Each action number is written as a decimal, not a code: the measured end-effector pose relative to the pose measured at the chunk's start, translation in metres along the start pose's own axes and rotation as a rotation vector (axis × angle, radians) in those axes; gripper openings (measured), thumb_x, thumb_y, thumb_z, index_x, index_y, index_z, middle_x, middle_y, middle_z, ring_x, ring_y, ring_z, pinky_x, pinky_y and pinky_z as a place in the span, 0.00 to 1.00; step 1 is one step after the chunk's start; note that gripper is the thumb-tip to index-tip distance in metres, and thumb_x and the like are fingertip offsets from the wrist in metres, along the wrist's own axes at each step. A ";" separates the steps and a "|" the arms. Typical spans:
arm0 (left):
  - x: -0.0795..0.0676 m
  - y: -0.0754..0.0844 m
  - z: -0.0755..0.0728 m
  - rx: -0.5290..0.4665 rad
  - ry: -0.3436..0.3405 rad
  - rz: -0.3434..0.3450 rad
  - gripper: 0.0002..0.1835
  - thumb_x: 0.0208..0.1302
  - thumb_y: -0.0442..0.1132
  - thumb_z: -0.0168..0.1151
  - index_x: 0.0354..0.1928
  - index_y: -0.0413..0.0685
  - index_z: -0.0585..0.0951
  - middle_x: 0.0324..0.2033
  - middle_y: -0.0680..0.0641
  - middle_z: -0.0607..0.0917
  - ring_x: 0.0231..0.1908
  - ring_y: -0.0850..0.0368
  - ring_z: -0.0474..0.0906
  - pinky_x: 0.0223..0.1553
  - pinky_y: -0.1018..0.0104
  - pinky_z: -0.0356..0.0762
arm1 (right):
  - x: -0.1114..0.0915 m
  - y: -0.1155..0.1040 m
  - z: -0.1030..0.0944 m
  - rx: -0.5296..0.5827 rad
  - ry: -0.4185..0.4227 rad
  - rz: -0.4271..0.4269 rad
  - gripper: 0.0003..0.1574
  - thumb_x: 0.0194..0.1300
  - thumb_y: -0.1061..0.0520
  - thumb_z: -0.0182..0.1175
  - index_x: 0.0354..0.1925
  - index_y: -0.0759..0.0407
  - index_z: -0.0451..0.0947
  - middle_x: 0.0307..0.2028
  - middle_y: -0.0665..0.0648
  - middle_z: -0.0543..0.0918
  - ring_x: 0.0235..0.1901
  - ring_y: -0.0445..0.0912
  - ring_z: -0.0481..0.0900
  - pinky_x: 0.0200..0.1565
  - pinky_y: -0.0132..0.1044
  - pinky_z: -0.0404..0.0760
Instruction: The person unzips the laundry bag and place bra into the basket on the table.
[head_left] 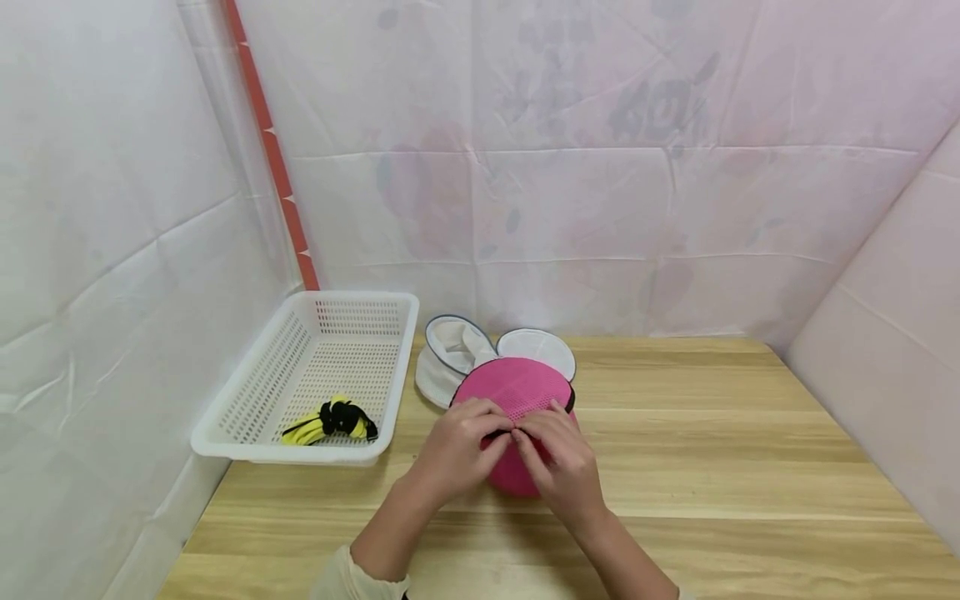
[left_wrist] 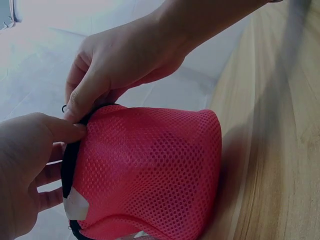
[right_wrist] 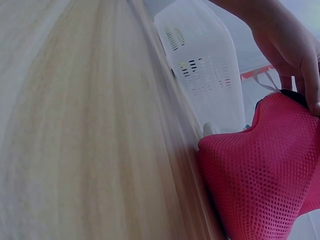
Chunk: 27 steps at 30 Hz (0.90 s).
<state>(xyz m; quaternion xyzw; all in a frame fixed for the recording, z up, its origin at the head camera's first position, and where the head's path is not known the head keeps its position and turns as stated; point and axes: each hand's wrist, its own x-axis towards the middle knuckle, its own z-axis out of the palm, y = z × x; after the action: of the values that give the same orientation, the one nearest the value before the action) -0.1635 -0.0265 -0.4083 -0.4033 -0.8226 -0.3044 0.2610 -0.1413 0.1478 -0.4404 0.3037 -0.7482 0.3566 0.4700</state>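
Note:
A pink mesh laundry bag (head_left: 516, 477) with a black zipper edge stands on the table, its round mesh lid (head_left: 513, 379) tilted up behind the hands. At the front of the black rim, my left hand (head_left: 459, 442) pinches the edge between thumb and fingers. My right hand (head_left: 561, 458) pinches the same edge right beside it, fingertips nearly meeting. In the left wrist view, a small dark loop (left_wrist: 64, 108) pokes out by the right thumb, and a white tag (left_wrist: 76, 205) hangs from the rim. The right wrist view shows the bag's mesh side (right_wrist: 270, 160).
To the left stands a white perforated basket (head_left: 405, 367) holding a yellow-and-black bundle (head_left: 333, 419). Behind the bag lie a white mesh bag with blue trim (head_left: 438, 375) and a round white mesh piece (head_left: 547, 350). White sheeting (head_left: 570, 208) hangs around the wooden table (head_left: 712, 467).

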 end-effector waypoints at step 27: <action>-0.001 -0.002 -0.005 -0.062 -0.037 -0.057 0.04 0.59 0.38 0.71 0.36 0.52 0.89 0.32 0.59 0.83 0.36 0.66 0.76 0.39 0.77 0.76 | 0.001 0.004 -0.004 -0.023 0.069 -0.005 0.09 0.53 0.70 0.58 0.32 0.65 0.84 0.31 0.58 0.86 0.37 0.53 0.82 0.68 0.49 0.69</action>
<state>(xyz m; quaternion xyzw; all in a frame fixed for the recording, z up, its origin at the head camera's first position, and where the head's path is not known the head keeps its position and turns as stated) -0.1642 -0.0310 -0.4061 -0.3932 -0.8286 -0.3293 0.2245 -0.1433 0.1535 -0.4391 0.2878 -0.7349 0.3570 0.4997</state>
